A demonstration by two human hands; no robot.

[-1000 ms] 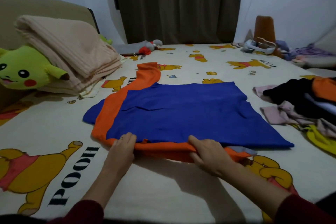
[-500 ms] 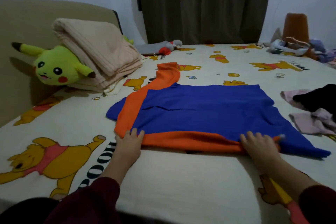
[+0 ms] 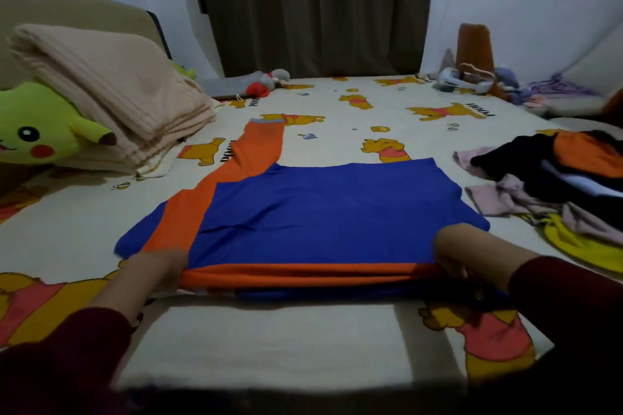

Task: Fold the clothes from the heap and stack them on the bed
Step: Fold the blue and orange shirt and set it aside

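One blue-and-orange garment (image 3: 317, 212) lies flat in the middle of the bed (image 3: 269, 340), and two hands grip its near edge: the left hand (image 3: 155, 271) with fingers curled under the left corner, the right hand (image 3: 468, 254) clutching the right corner. One heap of unfolded clothes (image 3: 553, 185) sits at the right, just beside the garment. On the left are one folded beige blanket (image 3: 111, 91) and one yellow plush toy (image 3: 37, 128); nothing lies on the garment.
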